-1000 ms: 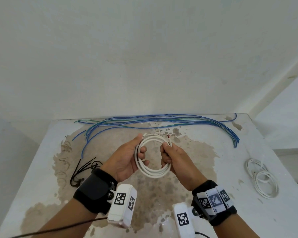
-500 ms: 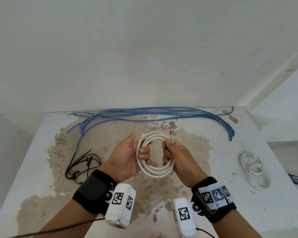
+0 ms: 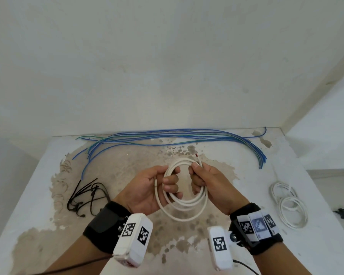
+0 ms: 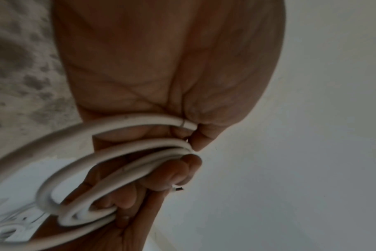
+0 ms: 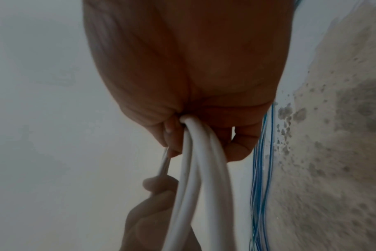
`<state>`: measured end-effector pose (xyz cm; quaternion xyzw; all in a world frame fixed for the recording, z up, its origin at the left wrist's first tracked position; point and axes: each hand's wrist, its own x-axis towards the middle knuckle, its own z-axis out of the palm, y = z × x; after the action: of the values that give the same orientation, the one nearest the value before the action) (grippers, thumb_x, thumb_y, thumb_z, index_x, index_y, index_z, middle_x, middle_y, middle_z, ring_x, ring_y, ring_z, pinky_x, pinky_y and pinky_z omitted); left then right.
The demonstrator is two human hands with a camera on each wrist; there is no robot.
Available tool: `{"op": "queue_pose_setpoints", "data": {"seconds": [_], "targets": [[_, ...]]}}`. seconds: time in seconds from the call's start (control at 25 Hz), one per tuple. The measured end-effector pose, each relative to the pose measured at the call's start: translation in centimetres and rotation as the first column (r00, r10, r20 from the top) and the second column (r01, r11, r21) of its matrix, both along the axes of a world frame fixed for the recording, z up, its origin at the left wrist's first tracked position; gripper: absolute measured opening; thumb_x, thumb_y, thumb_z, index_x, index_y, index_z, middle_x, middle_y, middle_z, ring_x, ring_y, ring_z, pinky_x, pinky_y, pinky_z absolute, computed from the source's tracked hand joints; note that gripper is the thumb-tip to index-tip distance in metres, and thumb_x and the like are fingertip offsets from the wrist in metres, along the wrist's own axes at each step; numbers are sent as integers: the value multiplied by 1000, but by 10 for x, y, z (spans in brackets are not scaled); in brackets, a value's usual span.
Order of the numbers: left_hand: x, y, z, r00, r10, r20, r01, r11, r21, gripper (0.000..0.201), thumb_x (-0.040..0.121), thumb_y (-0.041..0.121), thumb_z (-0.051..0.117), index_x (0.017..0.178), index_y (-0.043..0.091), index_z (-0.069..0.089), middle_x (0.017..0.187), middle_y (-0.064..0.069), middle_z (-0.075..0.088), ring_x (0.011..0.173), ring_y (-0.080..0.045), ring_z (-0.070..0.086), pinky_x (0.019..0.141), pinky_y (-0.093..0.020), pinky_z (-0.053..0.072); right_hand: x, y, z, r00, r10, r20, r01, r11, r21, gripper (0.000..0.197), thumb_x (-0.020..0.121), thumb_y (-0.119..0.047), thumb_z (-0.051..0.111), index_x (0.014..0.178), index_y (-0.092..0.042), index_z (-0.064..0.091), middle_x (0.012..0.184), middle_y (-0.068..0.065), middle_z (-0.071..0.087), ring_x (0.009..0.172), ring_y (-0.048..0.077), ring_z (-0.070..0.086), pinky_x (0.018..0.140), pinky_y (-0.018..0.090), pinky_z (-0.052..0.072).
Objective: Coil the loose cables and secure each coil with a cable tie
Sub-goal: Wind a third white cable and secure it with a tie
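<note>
From my feed, a white desk fills the lower half, its paint worn away in a wide brownish, speckled patch across the middle. A plain off-white wall rises behind it at 12 o'clock, faintly stained. Toward 2 o'clock a second wall meets it at a corner. The light is soft and even.

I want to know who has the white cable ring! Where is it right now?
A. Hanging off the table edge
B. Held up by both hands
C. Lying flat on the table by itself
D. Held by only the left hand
B: the left hand grips one side of the white cable coil and the right hand grips the other, holding it above the table.
</note>
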<state>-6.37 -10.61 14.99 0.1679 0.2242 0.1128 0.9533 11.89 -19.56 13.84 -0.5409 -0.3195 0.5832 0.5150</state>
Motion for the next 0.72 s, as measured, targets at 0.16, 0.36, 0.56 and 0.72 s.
{"op": "queue_pose_setpoints", "data": {"seconds": [0.16,0.36,0.56,0.72], "targets": [[16,-9,-5,999,36,-18,-36,999,11,23,96,19,45,99,4,62,61,5,36,51,-10,40,76,-38,53,11,-3,-3,997,-16,70,17,1000,-19,29,109,-27,39,91,-10,54,61,-3,29,54,13,31,54,22,35],[22,-18,-13,997,71,7,-71,997,1,23,100,25,46,85,12,57,56,9,34,45,-7,37,67,-32,50,13,-7,2,994,4,106,2,998,-58,29,109,-30,41,92,-11,56,60,-5,32,54,12,31,50,18,34],[25,-16,-7,989,150,-15,-149,988,46,26,98,23,42,80,14,58,58,10,22,42,-5,31,52,-26,45,21,-2,2,997,55,59,-49,994,-102,40,108,-43,40,98,-13,65,63,-4,43,56,13,42,56,28,30],[12,-2,-9,971,216,101,-218,976,14,11,93,17,55,83,14,59,58,9,26,47,-5,24,57,-26,46,21,5,-1,997,-72,-38,66,989,-134,44,109,-41,36,109,-10,68,77,4,60,61,15,53,60,31,42]]}}
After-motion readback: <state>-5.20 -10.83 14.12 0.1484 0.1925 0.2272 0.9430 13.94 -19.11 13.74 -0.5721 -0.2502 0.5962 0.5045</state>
